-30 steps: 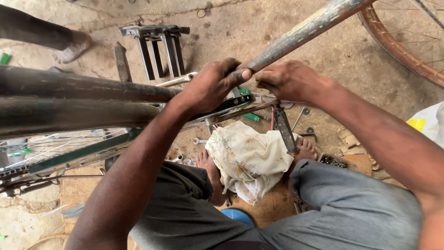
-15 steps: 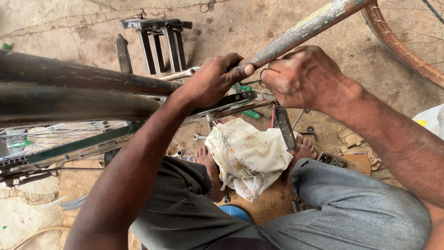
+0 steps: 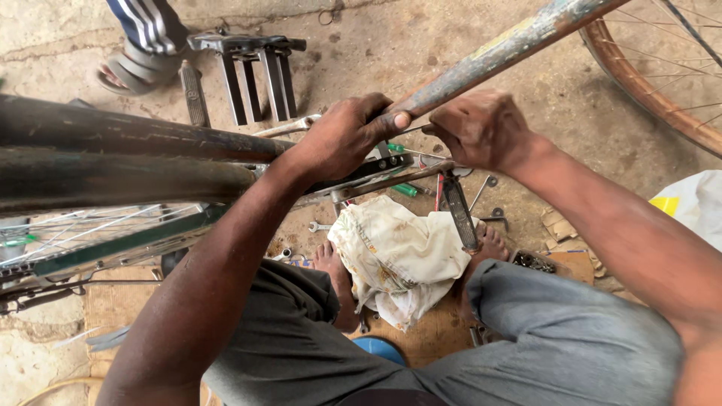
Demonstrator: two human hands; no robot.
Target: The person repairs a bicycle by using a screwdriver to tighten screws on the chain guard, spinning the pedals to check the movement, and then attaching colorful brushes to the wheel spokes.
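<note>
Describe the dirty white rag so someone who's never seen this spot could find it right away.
Start at the slanted bicycle frame tube that the left hand grips. Straight below it, on the ground between the person's bare feet, lies the crumpled rag. It is the only soft, pale cloth there; the things around it are small metal wrenches and parts.

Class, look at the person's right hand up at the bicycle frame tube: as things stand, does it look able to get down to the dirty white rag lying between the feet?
Probably yes. The right hand is at the frame tube, and the white rag lies below it, uncovered on top. Only a pedal and crank arm cross part of the way.
</note>
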